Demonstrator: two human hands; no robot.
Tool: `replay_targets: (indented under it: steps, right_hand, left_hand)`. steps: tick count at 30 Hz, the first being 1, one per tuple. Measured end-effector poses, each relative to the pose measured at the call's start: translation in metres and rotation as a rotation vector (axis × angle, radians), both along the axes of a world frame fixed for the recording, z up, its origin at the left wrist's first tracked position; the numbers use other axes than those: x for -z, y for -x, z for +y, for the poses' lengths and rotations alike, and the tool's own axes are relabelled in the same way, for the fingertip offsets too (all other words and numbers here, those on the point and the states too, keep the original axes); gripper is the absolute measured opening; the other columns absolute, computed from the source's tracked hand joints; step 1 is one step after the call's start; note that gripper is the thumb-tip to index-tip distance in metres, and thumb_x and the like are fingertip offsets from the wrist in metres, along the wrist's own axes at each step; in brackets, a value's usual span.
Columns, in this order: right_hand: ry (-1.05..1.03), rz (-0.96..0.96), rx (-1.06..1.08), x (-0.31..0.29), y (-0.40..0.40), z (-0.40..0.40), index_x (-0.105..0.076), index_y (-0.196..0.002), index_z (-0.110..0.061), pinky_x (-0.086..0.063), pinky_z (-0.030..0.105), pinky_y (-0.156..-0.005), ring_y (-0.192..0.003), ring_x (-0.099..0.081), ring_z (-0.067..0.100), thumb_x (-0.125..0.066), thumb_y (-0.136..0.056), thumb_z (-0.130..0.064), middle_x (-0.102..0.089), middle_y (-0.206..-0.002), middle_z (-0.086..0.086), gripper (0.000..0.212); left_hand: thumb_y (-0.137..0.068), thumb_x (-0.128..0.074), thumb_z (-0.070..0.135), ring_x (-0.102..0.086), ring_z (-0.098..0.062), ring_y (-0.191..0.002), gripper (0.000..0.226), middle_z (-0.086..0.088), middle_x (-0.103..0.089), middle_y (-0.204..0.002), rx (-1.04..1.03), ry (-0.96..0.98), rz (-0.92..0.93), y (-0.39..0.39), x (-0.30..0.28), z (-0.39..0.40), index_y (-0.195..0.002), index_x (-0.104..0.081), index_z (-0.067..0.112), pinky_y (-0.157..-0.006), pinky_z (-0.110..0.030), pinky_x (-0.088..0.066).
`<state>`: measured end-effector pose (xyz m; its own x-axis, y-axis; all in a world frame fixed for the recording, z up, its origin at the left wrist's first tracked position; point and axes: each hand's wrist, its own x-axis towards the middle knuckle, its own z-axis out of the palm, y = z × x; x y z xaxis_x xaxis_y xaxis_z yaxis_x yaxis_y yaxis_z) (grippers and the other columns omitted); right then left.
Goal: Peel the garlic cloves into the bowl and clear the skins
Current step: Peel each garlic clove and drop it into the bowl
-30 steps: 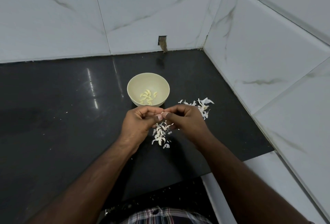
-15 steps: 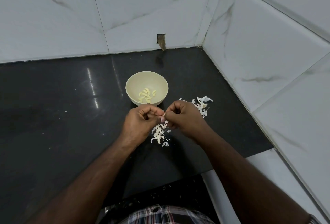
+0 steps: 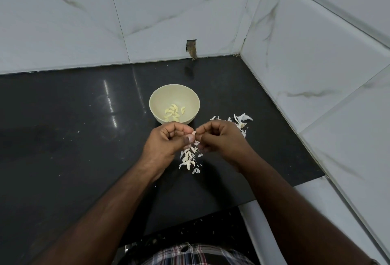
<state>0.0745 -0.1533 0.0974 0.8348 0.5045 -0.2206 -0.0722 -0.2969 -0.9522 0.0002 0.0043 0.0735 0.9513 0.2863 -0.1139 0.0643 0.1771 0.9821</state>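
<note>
Small pale clove (image 3: 192,134), pinkish-white and mostly hidden, pinched between both hands just in front of the bowl (image 3: 156,104). Left hand (image 3: 166,141) curled, thumb and fingers clamped on the clove's near side. Right hand (image 3: 219,138) curled likewise, fingertips nipping at the clove's tip, the two hands touching at that point. Whether any skin remains on the clove: cannot tell. Inside the cream bowl, a small heap of peeled cloves (image 3: 174,112), yellowish and crescent-shaped. In front of the bowl, beneath the hands, a scatter of white papery skins (image 3: 188,159) on the black counter (image 3: 73,138). To the bowl's right, a second litter of skins (image 3: 241,122), partly covered by the right hand. Behind the bowl, marbled white wall tiles (image 3: 147,11) with a small rectangular hole (image 3: 191,47) at the counter line.
</note>
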Motion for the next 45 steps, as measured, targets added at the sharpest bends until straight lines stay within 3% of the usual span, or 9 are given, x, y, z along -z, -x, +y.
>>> replay_targets:
  steps: [3,7,15,22,27,32,37,40,45]
  right_hand:
    - [-0.066,0.040,0.021,-0.002,0.001,-0.001,-0.071,-0.101,0.000,-0.055,0.025,-0.060,-0.076,-0.067,0.024,-0.064,-0.091,0.002,-0.072,-0.090,0.026,0.012]
    - [-0.045,-0.008,0.011,0.003,0.000,0.000,-0.074,-0.094,-0.001,-0.054,0.027,-0.061,-0.068,-0.065,0.015,-0.068,-0.090,-0.004,-0.071,-0.075,0.011,0.007]
    - [0.035,-0.033,0.005,0.004,-0.001,0.008,-0.067,-0.081,-0.002,-0.049,0.026,-0.055,-0.060,-0.058,0.018,-0.060,-0.088,-0.003,-0.063,-0.063,0.008,0.010]
    - [0.137,-0.102,-0.003,0.006,-0.001,0.014,-0.061,-0.075,-0.008,-0.048,0.033,-0.060,-0.057,-0.058,0.015,-0.060,-0.084,-0.015,-0.062,-0.056,0.000,0.011]
    - [0.095,-0.055,-0.034,0.007,-0.001,0.009,-0.059,-0.084,0.002,-0.049,0.035,-0.063,-0.055,-0.059,0.011,-0.053,-0.091,-0.009,-0.064,-0.061,0.009,0.014]
    - [0.040,0.013,0.066,0.010,-0.009,0.003,-0.062,-0.082,-0.004,-0.050,0.033,-0.059,-0.062,-0.059,0.025,-0.054,-0.095,-0.009,-0.062,-0.066,0.012,0.015]
    - [0.060,-0.060,0.065,0.011,-0.014,0.001,-0.068,-0.081,-0.004,-0.052,0.029,-0.057,-0.060,-0.062,0.018,-0.074,-0.089,-0.014,-0.068,-0.067,0.011,0.014]
    - [-0.036,0.047,0.055,0.009,-0.013,0.004,-0.071,-0.099,-0.001,-0.053,0.025,-0.058,-0.071,-0.067,0.018,-0.067,-0.090,0.001,-0.072,-0.082,0.015,0.010]
    - [0.003,0.016,0.004,0.011,-0.013,0.008,-0.075,-0.090,-0.006,-0.052,0.031,-0.060,-0.069,-0.061,0.023,-0.068,-0.092,-0.011,-0.070,-0.084,0.025,0.009]
  left_hand:
    - [-0.082,-0.075,-0.005,-0.068,-0.012,-0.070,0.015,-0.002,-0.073,-0.074,-0.005,-0.019,0.008,-0.001,0.002,0.000,-0.090,-0.072,0.008,-0.068,-0.022,-0.057]
    - [-0.081,-0.077,-0.001,-0.068,-0.012,-0.071,0.013,-0.004,-0.074,-0.076,0.004,-0.075,0.028,-0.001,0.002,0.001,-0.090,-0.074,0.008,-0.069,-0.023,-0.057]
    - [-0.080,-0.081,0.005,-0.069,-0.015,-0.073,0.013,-0.008,-0.075,-0.078,0.004,-0.169,0.074,-0.003,0.000,0.003,-0.088,-0.075,0.013,-0.078,-0.037,-0.060]
    - [-0.080,-0.081,0.002,-0.067,-0.008,-0.065,0.018,0.000,-0.073,-0.071,-0.017,-0.229,0.081,-0.007,0.001,0.003,-0.087,-0.073,0.017,-0.065,-0.021,-0.057]
    - [-0.085,-0.075,-0.002,-0.066,-0.009,-0.065,0.019,-0.007,-0.072,-0.075,-0.073,-0.028,0.101,-0.009,0.005,0.005,-0.098,-0.073,0.011,-0.063,-0.022,-0.054]
    - [-0.086,-0.073,-0.001,-0.062,-0.018,-0.073,0.019,-0.009,-0.072,-0.077,-0.070,0.078,0.107,-0.009,0.009,0.005,-0.098,-0.076,0.014,-0.065,-0.019,-0.053]
    - [-0.086,-0.073,-0.001,-0.064,-0.009,-0.071,0.023,-0.004,-0.074,-0.079,-0.041,0.030,0.087,-0.009,0.006,0.004,-0.099,-0.077,0.018,-0.068,-0.019,-0.054]
    - [-0.085,-0.073,-0.005,-0.066,-0.005,-0.067,0.023,0.000,-0.074,-0.076,-0.042,-0.012,0.079,-0.010,0.004,0.004,-0.099,-0.075,0.013,-0.066,-0.018,-0.054]
    - [-0.083,-0.076,-0.003,-0.067,-0.005,-0.065,0.017,0.001,-0.074,-0.073,-0.035,-0.100,0.069,-0.009,0.002,0.005,-0.096,-0.075,0.008,-0.065,-0.017,-0.053]
